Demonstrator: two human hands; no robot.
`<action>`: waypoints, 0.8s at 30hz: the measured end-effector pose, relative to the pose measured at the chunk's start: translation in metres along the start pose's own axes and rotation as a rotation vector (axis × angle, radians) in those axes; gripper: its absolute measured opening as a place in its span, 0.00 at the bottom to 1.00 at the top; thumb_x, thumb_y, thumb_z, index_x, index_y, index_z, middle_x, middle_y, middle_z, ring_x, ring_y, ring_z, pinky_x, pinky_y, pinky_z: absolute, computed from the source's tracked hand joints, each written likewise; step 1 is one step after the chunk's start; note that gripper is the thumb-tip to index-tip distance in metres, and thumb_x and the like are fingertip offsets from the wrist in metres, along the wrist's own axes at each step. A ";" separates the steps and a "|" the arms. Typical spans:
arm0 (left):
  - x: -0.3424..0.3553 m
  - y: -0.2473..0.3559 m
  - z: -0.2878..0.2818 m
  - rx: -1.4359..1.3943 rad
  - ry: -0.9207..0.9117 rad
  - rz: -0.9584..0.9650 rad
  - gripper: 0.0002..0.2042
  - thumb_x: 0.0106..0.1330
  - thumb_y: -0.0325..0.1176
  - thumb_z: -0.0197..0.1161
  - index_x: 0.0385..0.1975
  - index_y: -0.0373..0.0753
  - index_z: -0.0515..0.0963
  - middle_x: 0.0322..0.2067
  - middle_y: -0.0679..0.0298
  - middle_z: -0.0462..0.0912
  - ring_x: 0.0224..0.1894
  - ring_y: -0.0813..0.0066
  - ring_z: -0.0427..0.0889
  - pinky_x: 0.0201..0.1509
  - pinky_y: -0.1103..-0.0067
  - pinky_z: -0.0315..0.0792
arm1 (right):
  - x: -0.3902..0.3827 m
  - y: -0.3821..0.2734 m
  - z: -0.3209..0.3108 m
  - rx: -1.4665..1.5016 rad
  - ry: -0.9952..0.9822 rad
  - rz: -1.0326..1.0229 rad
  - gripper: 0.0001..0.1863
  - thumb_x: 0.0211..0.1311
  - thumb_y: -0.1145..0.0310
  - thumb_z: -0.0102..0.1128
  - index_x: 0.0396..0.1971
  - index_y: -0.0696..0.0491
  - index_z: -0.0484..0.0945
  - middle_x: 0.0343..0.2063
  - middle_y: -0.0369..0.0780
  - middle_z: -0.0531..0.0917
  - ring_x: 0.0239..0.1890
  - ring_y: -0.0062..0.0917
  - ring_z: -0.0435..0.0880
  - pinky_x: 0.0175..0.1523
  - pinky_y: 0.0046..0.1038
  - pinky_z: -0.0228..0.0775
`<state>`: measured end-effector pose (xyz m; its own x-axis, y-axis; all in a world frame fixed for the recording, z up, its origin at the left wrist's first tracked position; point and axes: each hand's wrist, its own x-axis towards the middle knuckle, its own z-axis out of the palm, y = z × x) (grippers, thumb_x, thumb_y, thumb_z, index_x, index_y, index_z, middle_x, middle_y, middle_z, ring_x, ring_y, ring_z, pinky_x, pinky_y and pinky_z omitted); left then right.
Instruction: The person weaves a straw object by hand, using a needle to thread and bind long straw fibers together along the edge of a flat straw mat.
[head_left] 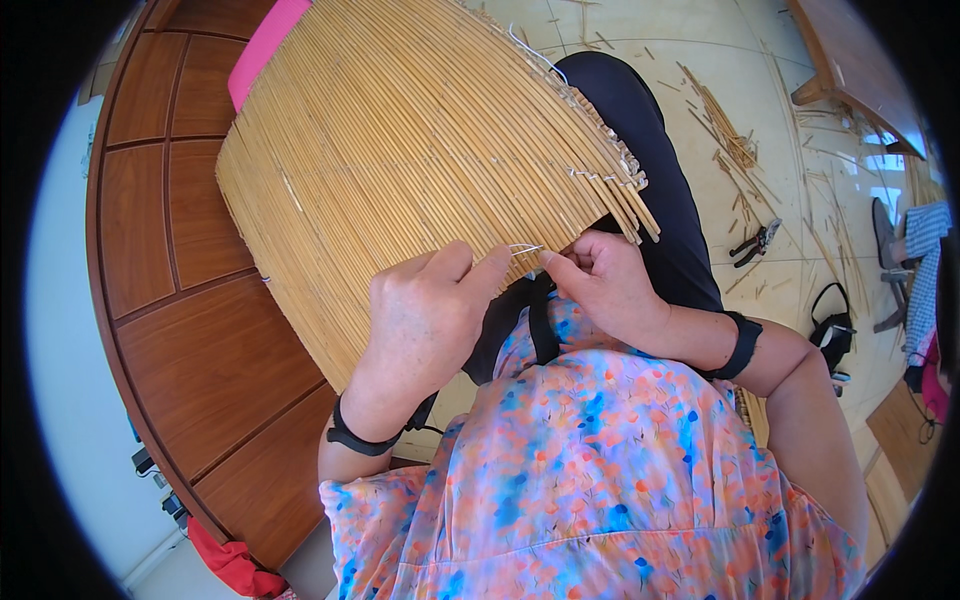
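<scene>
A large mat of thin tan stalks [400, 150] lies slanted across my lap, with white string ties near its right corner. At its near edge, a thin white string [522, 247] runs between my hands. My left hand [430, 305] rests over the near edge, its fingers closed and the thumb and forefinger at the string's left end. Close by on the right, my right hand [612, 285] pinches the string between thumb and forefinger at the mat's edge. Its other fingers are curled. Several stalk ends stick out past the corner beyond this hand.
Red-handled pruning shears [757, 243] lie on the tiled floor to the right, near scattered loose stalks [730, 130]. Wooden panelling [230, 360] stands along the left. A pink object [262, 50] shows behind the mat. A wooden table [865, 60] stands at far right.
</scene>
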<state>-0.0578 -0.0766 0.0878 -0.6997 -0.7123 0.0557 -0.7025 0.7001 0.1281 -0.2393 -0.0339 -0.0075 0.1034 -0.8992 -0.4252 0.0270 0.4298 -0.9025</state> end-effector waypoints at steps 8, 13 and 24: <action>0.000 0.001 -0.001 0.010 -0.002 -0.007 0.13 0.48 0.28 0.61 0.37 0.43 0.81 0.18 0.68 0.68 0.18 0.73 0.74 0.17 0.76 0.67 | -0.001 -0.002 0.000 0.025 -0.005 0.016 0.14 0.63 0.64 0.61 0.25 0.61 0.77 0.17 0.34 0.78 0.19 0.12 0.74 0.24 0.19 0.66; 0.000 0.000 -0.001 0.014 -0.002 0.000 0.14 0.48 0.29 0.62 0.37 0.43 0.81 0.18 0.68 0.68 0.18 0.74 0.75 0.17 0.77 0.67 | 0.000 -0.002 0.001 0.033 -0.004 0.013 0.14 0.63 0.64 0.61 0.25 0.61 0.77 0.17 0.34 0.78 0.19 0.12 0.73 0.24 0.19 0.66; 0.021 0.013 -0.019 0.220 -0.092 0.143 0.12 0.45 0.28 0.61 0.32 0.40 0.79 0.20 0.67 0.67 0.20 0.73 0.73 0.20 0.77 0.67 | -0.002 0.003 0.002 0.027 -0.002 -0.009 0.14 0.64 0.64 0.61 0.24 0.60 0.77 0.18 0.34 0.80 0.19 0.12 0.74 0.24 0.19 0.66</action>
<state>-0.0794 -0.0830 0.1096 -0.7955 -0.6049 -0.0342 -0.6001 0.7945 -0.0935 -0.2379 -0.0307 -0.0094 0.1047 -0.9028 -0.4171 0.0544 0.4240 -0.9040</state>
